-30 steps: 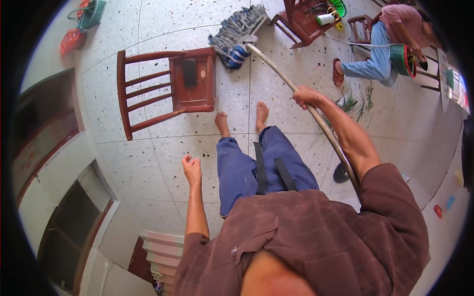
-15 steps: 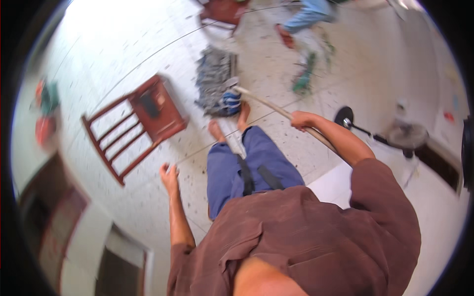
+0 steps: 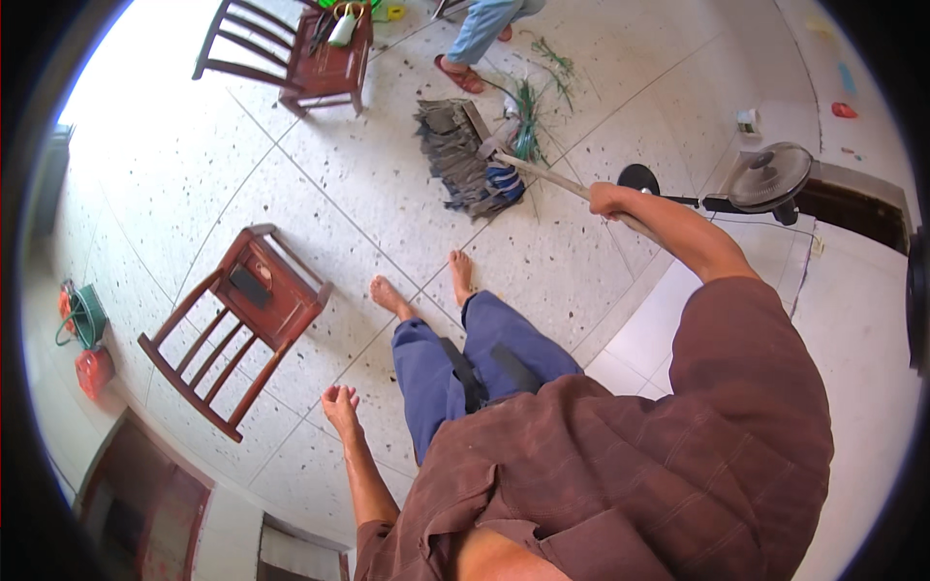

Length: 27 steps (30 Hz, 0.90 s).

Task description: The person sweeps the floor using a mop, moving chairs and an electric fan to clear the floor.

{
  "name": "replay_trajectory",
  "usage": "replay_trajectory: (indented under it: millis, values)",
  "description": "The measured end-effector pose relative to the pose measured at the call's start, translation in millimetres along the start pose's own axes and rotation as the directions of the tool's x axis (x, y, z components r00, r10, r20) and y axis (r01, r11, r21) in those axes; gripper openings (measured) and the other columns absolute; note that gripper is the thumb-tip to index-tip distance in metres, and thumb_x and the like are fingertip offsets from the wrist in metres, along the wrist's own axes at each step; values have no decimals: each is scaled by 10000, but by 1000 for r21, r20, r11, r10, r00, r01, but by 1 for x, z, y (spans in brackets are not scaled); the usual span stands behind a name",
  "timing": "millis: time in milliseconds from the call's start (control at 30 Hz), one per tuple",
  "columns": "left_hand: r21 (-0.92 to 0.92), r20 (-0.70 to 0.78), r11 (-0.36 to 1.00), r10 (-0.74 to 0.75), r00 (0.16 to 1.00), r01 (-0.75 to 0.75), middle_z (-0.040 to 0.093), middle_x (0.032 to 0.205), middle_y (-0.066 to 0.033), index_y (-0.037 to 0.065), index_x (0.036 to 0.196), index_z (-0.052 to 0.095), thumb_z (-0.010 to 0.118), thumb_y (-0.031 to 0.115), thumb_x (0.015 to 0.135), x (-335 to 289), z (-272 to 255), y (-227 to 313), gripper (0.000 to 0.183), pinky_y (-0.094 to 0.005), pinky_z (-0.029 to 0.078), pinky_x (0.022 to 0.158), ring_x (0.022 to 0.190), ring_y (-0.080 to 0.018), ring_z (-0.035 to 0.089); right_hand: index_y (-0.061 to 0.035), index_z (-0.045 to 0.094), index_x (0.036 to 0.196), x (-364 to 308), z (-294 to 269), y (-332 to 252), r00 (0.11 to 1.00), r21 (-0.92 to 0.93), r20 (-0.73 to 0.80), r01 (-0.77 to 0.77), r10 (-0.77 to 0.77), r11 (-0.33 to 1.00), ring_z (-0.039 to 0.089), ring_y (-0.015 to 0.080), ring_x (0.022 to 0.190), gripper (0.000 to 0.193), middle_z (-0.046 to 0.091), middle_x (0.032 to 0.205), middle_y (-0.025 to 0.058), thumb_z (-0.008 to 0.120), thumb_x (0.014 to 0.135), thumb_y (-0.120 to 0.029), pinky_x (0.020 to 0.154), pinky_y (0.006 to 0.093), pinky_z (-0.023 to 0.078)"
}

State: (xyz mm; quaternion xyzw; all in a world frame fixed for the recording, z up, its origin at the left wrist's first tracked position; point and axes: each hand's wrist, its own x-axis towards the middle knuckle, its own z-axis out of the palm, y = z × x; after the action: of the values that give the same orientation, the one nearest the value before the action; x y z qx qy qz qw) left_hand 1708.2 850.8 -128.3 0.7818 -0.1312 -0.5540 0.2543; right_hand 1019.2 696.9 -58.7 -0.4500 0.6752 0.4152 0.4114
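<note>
My right hand (image 3: 608, 200) is wrapped round the pale wooden handle of a mop (image 3: 554, 178), held out ahead and to the right. Its wide head of grey cloth strips (image 3: 455, 155) lies spread on the tiled floor beyond my bare feet, with a blue-and-white striped cloth part (image 3: 505, 180) near the handle joint. The mop head reaches close to a tangle of green strands (image 3: 526, 121). My left hand (image 3: 341, 407) hangs in the air at my left side, fingers loosely bent and apart, holding nothing. A wooden chair (image 3: 276, 300) stands beyond it.
A dark flat object (image 3: 250, 287) rests on the near chair. Another wooden chair (image 3: 329, 63) at the far left bears a white bottle (image 3: 344, 27). Another person's sandalled foot (image 3: 459, 75) is by the strands. A standing fan (image 3: 770, 176) is at right; a green basket (image 3: 87, 318) at left.
The mop head has moved from in front of my feet to farther ahead and right, nearer the green strands. My right hand keeps its grip; the view has shifted.
</note>
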Motion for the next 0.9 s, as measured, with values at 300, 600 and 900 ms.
replay_trajectory:
  millis: [300,600,900]
  values:
    - [47,204,997,50,978,-61,515,1045,-119,-5,1149,398,576,129,817,-47,120,22,400,-292,507,675,844,-223,603,101,511,713,-138,-1,105,987,200,-157,17,15,980,595,297,446,103,554,524,210,474,644,35,357,374,446]
    - [228,470,974,-118,875,9,541,971,-135,-21,1202,377,584,138,807,-58,191,72,474,-272,499,611,775,-215,618,29,429,932,-247,61,87,984,525,-168,145,-65,839,510,222,426,234,503,624,148,478,729,-76,374,341,424]
    - [266,935,706,-24,353,-657,587,604,-101,1,1305,338,522,187,795,-139,462,166,573,-270,424,401,436,-146,532,89,459,912,-192,108,40,964,540,-109,261,-241,800,563,278,456,241,550,645,227,478,729,-66,374,374,434]
